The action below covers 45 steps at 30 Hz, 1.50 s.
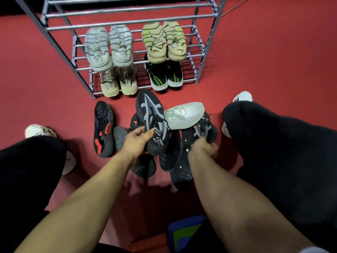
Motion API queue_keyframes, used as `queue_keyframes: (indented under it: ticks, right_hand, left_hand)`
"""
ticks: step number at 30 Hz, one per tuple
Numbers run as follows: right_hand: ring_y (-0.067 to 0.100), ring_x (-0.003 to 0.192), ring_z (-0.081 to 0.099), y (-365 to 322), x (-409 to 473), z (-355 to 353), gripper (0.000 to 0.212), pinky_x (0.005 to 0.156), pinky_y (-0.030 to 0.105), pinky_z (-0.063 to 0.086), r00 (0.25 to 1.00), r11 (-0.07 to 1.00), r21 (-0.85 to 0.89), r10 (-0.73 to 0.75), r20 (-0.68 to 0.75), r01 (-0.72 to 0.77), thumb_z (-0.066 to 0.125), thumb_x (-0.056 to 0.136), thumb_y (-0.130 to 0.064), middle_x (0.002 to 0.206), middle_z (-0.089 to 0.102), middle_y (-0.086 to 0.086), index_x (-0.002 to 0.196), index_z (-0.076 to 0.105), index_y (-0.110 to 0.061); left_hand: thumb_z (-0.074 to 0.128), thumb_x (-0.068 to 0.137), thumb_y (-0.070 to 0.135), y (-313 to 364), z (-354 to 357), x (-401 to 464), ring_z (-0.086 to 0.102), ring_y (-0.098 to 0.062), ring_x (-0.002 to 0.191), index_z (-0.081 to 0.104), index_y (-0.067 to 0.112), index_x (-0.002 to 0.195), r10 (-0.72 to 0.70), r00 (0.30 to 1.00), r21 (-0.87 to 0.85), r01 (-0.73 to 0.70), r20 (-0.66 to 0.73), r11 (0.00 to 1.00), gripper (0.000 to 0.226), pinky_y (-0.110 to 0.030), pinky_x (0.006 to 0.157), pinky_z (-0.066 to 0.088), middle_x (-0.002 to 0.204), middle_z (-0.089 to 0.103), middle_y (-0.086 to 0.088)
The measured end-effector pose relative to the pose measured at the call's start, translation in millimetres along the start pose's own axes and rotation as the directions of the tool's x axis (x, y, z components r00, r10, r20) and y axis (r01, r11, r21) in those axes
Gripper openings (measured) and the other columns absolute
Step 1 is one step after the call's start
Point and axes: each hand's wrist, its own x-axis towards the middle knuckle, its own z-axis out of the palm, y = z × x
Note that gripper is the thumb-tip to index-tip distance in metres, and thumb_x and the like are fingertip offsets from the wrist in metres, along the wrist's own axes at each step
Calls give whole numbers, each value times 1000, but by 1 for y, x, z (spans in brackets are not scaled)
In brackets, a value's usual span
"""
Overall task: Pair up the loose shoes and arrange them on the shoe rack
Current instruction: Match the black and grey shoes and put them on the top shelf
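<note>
Left grip (pixel 137 141) clamped on black-grey sneaker (pixel 151 117) heel; right grip (pixel 203 147) curled round matching sneaker (pixel 204 128), blurred.

The left hand (pixel 137 141) grips a black knit sneaker with grey stripes (pixel 152 121) at its heel, toe pointing to 12 o'clock. The right hand (pixel 203 147) holds a second black and grey knit sneaker (pixel 184 168); the picture is blurred there. At 1 o'clock from it lies a white mesh sneaker (pixel 184 115). At 9 o'clock, on the red floor (pixel 273 61), lies a black sneaker with orange marks (pixel 103 130). The grey metal shoe rack (pixel 127 21) at 12 o'clock holds four pairs.
</note>
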Motion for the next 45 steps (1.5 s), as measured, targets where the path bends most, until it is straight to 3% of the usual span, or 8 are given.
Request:
queue_keyframes:
  ticks: [3,14,24,27,30,33,39,45]
  right_hand:
    - [21,67,57,-30,-50,18,23,55,11,37,978,980,77,-189,88,182,66,84,-12,83,62,3,105,56,-8]
    - [6,82,63,-87,-96,32,22,77,14,50,698,729,333,-678,229,598,68,89,-15,94,71,1,108,69,-4]
    - [8,47,42,-178,-125,13,26,49,26,35,692,802,313,-598,406,509,72,69,-26,42,47,-14,48,60,-17]
    - [16,50,53,-196,-142,11,15,49,26,43,660,871,265,-487,572,413,73,69,-17,52,59,-5,59,63,-13]
    - [21,58,66,-192,-137,9,7,62,34,57,642,963,177,-268,718,204,71,75,-13,65,70,5,76,65,-9]
    - [21,60,70,-176,-124,11,8,65,40,61,637,990,57,-126,761,127,71,79,-13,68,74,6,84,66,-9]
    - [23,82,76,-144,-110,13,32,87,48,59,646,980,-73,-66,761,186,79,80,-34,87,79,7,99,69,-10]
    - [24,117,61,-148,-126,17,47,96,45,54,502,932,-144,-46,864,333,69,87,-43,130,64,6,121,61,-13]
  left_hand:
    - [71,84,18,14,-1,-4,66,-31,101,70,6,108,54,998,-40,-55,-28,998,27,-41,93,52,113,69,-22]
    - [61,85,27,82,-25,-29,69,-30,95,74,13,90,257,939,-160,-297,-229,942,19,-54,98,50,104,74,-16]
    - [59,87,21,129,-12,-48,60,-11,65,60,13,74,392,909,-4,-397,-138,918,16,-26,67,44,65,68,5]
    - [56,90,9,136,4,-57,59,5,53,61,16,65,428,904,44,-427,-25,903,26,-14,56,47,54,67,13]
    - [62,82,30,131,7,-57,68,-11,68,73,14,66,333,942,-113,-326,48,939,24,-32,79,54,68,74,3]
    - [41,100,29,118,-3,-53,68,-8,58,70,17,73,234,969,-238,-209,81,949,42,-26,65,53,66,72,4]
    - [63,84,18,102,-12,-52,70,-28,94,75,7,101,136,930,101,-180,341,978,23,-40,89,56,105,73,-18]
    - [61,92,16,87,1,-51,70,-29,95,71,5,105,201,979,-11,-200,43,980,20,-38,87,56,104,74,-18]
